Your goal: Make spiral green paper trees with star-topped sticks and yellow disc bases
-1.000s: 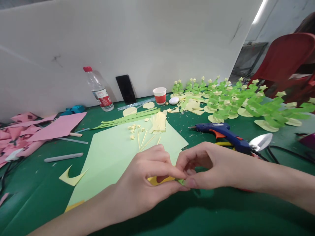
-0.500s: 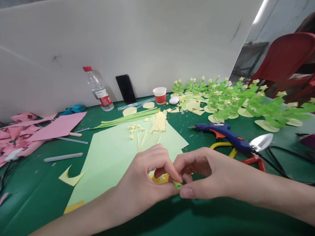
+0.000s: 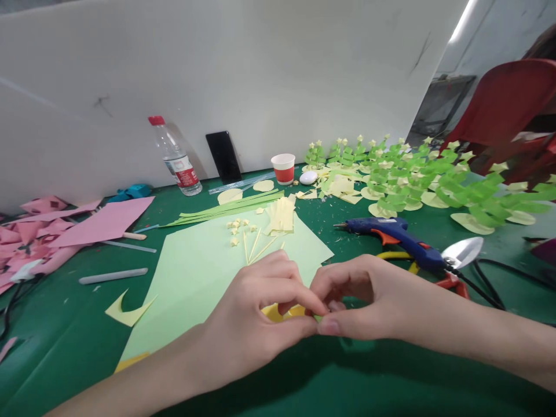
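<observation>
My left hand (image 3: pixel 264 318) pinches a small rolled strip of green paper (image 3: pixel 319 318) between thumb and forefinger. Meeting it from the other side, my right hand (image 3: pixel 360 301) has its thumb and fingertips closed on the same roll. Fingers cover nearly all of the roll. Behind the hands lies a light green paper sheet (image 3: pixel 191 278), bearing thin pale strips (image 3: pixel 254 246), small folded paper stars (image 3: pixel 237 226) and a stack of cream paper strips (image 3: pixel 281 215). A yellow thing (image 3: pixel 273 313) shows partly beneath the fingers; what it is cannot be made out.
A blue glue gun (image 3: pixel 391 231) lies at right, near yellow and red handles (image 3: pixel 454 284). Several green paper plants with stars (image 3: pixel 403 174) stand behind it. A red-and-white cup (image 3: pixel 284 169), phone (image 3: pixel 223 157) and bottle (image 3: pixel 178 159) line the back. Pink paper (image 3: pixel 104 223) lies left.
The fingertips have drawn closer together over the green paper roll, which showed its open end before and is mostly hidden now. My right hand has risen slightly.
</observation>
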Action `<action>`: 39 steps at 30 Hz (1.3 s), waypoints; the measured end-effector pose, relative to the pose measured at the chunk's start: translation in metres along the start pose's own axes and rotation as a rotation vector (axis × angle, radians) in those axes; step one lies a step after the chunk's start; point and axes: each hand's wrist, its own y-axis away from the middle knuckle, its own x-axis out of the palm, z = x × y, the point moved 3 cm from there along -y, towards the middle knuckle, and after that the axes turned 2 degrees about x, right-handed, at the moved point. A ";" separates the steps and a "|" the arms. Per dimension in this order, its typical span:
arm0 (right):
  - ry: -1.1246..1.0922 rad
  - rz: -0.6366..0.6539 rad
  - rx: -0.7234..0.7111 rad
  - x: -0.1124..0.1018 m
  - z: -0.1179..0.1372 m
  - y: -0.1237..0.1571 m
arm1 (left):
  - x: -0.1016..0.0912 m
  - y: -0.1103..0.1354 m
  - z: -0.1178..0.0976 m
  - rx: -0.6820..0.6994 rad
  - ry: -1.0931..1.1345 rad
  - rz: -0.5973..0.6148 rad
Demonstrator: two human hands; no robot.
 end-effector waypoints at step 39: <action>-0.083 -0.444 -0.021 -0.020 0.000 0.006 | -0.008 0.001 0.002 -0.063 0.094 -0.182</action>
